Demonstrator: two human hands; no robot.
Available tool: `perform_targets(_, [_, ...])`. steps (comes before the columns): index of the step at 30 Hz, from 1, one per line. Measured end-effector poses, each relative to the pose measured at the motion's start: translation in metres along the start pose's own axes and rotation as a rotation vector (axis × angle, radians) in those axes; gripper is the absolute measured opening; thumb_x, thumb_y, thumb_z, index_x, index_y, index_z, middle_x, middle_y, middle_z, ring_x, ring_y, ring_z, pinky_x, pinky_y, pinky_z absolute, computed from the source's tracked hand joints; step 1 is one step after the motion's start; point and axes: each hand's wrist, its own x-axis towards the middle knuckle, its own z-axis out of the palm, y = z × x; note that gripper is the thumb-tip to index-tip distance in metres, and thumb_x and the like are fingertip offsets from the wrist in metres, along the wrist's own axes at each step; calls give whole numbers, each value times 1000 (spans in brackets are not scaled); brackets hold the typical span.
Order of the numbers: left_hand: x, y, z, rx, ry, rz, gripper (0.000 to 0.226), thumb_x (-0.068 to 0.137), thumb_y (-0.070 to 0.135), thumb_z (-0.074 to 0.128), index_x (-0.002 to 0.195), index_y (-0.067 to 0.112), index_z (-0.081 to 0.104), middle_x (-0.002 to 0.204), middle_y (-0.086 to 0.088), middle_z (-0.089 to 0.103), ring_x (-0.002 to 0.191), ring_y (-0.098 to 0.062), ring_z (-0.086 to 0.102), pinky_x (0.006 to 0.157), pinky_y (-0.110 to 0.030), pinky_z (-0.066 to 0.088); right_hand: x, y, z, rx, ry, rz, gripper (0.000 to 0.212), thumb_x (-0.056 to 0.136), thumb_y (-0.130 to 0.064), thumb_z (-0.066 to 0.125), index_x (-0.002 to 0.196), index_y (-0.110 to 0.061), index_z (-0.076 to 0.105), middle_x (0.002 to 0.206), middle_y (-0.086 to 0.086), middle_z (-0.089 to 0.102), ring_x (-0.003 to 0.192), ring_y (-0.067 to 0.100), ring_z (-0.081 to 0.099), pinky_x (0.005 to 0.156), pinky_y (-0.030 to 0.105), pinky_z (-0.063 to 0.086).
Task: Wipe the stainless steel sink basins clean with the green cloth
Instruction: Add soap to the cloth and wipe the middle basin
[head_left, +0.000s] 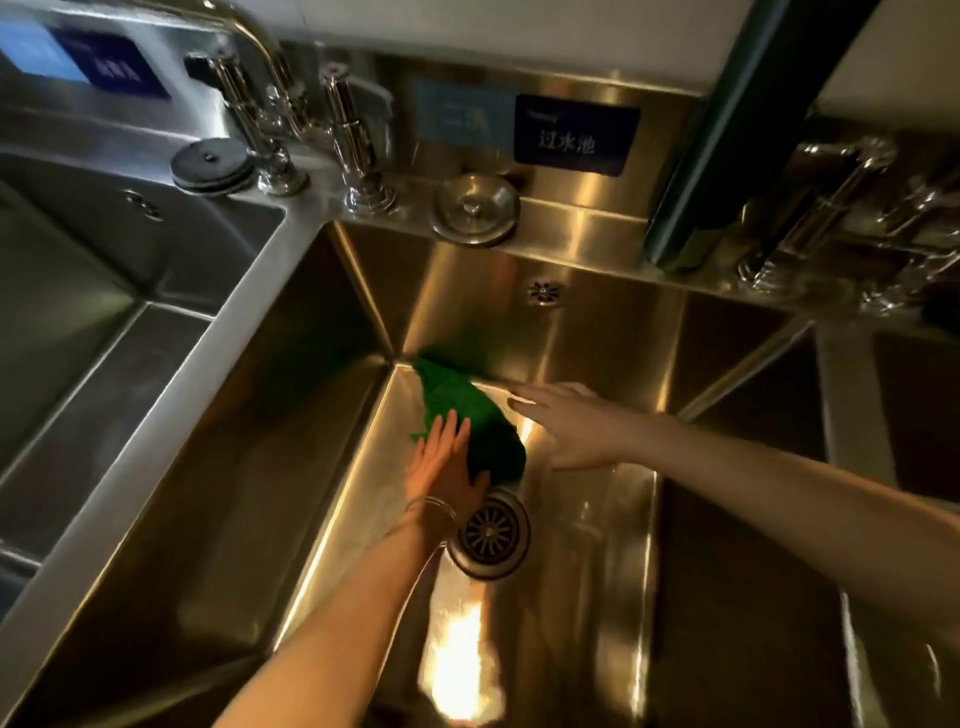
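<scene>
The green cloth (467, 415) lies bunched on the floor of the middle stainless steel basin (587, 332), stretching from its far left corner toward the drain (491, 535). My left hand (441, 467), bangles on the wrist, presses flat on the cloth's near edge with straight fingers. My right hand (571, 426) reaches in from the right with fingers spread, beside the cloth's right side; whether it touches the cloth or the basin floor is unclear.
A second basin (104, 332) sits to the left and a third (893, 395) to the right. Chrome taps (291, 119) and a round metal drain cover (475, 210) stand on the back ledge. A dark green cylinder (727, 130) leans at the back right.
</scene>
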Motion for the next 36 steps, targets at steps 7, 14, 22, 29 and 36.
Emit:
perform_targets(7, [48, 15, 31, 43, -18, -137, 90, 80, 66, 48, 149, 27, 5, 157, -2, -3, 144, -21, -6, 116, -44, 2, -24, 11, -25, -42, 37, -178, 75, 91, -29, 54, 150, -21, 9, 159, -3, 6, 145, 13, 8, 113, 29, 12])
perform_targets(14, [37, 43, 53, 101, -61, -70, 84, 74, 72, 45, 145, 40, 13, 157, 3, 3, 143, -30, -5, 116, -49, 6, -17, 38, -34, -162, 133, -242, 74, 91, -23, 51, 150, -22, 6, 158, -6, 7, 145, 11, 4, 114, 30, 9])
perform_targets(22, [35, 117, 59, 182, -43, 86, 84, 78, 59, 57, 147, 34, 17, 156, -2, 8, 142, -33, 0, 116, -48, 3, -13, 41, -17, -152, 10, -252, 77, 91, -29, 54, 150, -23, 6, 158, -8, 8, 145, 10, 5, 115, 33, 8])
perform_targets(29, [42, 16, 55, 71, 57, -249, 69, 82, 60, 51, 143, 38, 26, 156, 6, 12, 143, -28, 1, 115, -50, 10, -18, 57, -37, -25, 3, -188, 84, 87, -23, 61, 150, -28, 5, 158, -12, 3, 145, 8, 1, 114, 31, 5])
perform_targets(36, [20, 24, 70, 62, 46, -230, 66, 84, 54, 53, 143, 31, 32, 156, -2, 14, 143, -31, 1, 114, -51, 4, -19, 54, -37, -76, 3, -192, 79, 87, -25, 61, 149, -28, 12, 157, -8, 11, 144, 10, 7, 115, 33, 9])
